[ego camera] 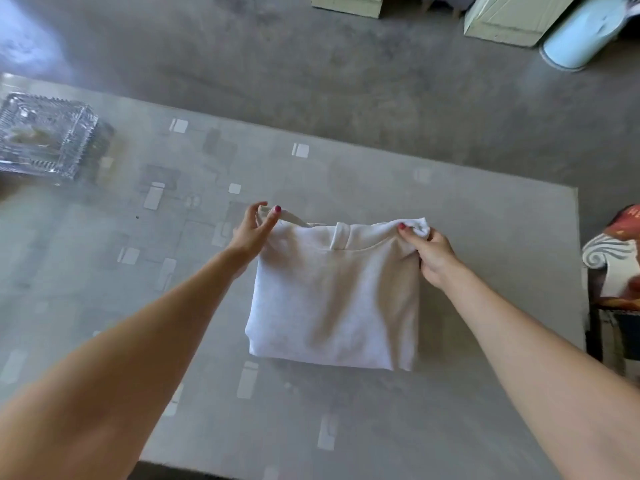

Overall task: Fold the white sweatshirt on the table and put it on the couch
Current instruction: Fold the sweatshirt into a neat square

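Note:
The white sweatshirt (pixel 334 299) lies on the glass table (pixel 173 271) as a folded, roughly square bundle, its neckline showing near the far edge. My left hand (pixel 252 230) pinches the far left corner of the bundle between thumb and fingers. At the far right corner my right hand (pixel 431 251) is closed on a bunch of the fabric. Both corners are raised slightly off the table. The near edge of the sweatshirt rests flat on the glass.
A cut-glass dish (pixel 41 136) stands at the table's far left. An ornate chair or couch arm (pixel 613 265) sits just past the table's right edge. Pale cabinets (pixel 512 19) and a light blue bin (pixel 581 32) stand on the grey floor beyond.

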